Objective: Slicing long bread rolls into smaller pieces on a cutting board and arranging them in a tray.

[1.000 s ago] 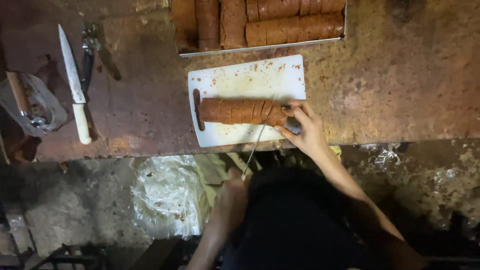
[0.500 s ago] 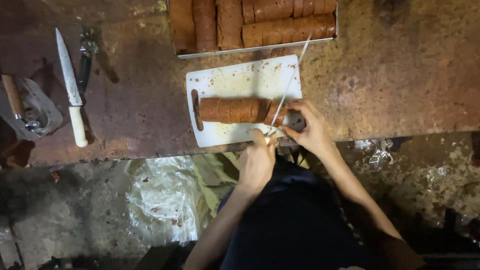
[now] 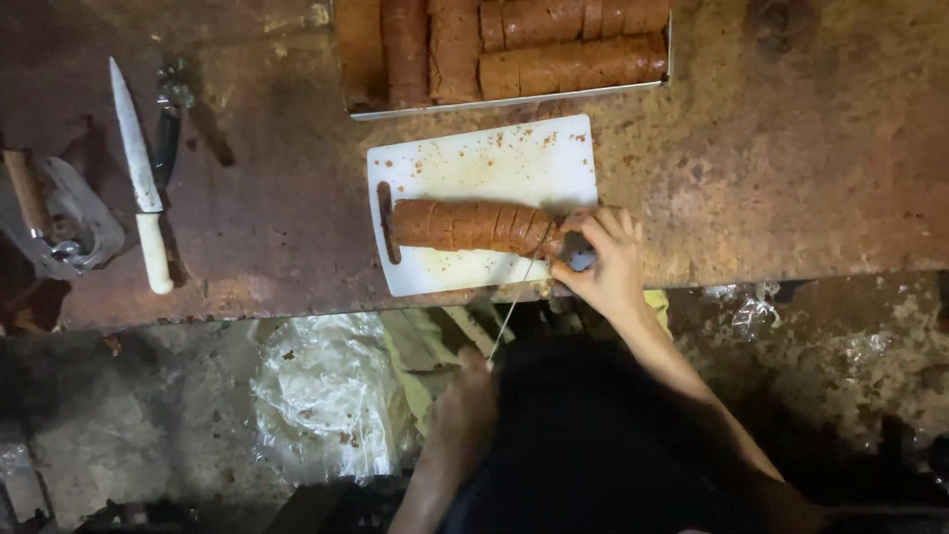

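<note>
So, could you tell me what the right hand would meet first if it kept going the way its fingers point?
The right hand points left along the white cutting board. Its fingertips already rest at the end of the brown sliced roll, so that roll comes first; the thin string passes close by.

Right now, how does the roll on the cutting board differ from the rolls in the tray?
The roll on the cutting board lies alone, scored with slice lines, its end held by the right hand. The rolls in the tray are packed side by side, untouched, some lying crosswise, partly out of frame. Both are reddish-brown logs.
</note>
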